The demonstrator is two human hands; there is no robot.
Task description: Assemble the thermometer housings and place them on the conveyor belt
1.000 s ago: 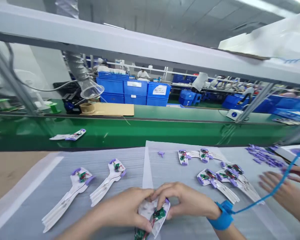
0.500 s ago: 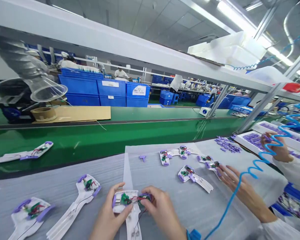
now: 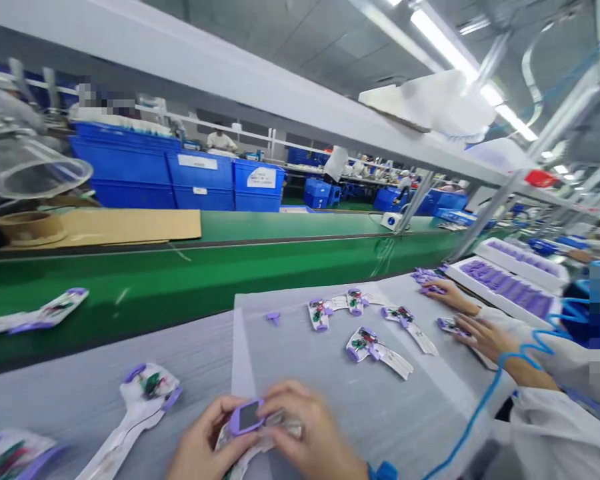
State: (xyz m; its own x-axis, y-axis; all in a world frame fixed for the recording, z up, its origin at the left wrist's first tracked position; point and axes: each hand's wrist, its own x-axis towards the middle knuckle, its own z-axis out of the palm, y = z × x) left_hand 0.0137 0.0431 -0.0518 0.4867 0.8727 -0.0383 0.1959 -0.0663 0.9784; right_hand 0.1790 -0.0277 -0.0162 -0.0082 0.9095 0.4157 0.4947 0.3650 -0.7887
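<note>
Head view: holding white half-shell (image 3: 253, 437) between both my hands, low centre, over grey foam mat (image 3: 330, 393). Left hand (image 3: 205, 447) gripping near end, right hand (image 3: 307, 437) pinching far side. Purple screen piece (image 3: 247, 416) facing up; shell's handle pointing down toward me.

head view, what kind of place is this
Most likely an electronics assembly line in a factory. A green conveyor belt runs past the bench, stacked blue crates stand behind it, and half-built white and purple parts with small circuit boards lie on the grey mat.
</note>
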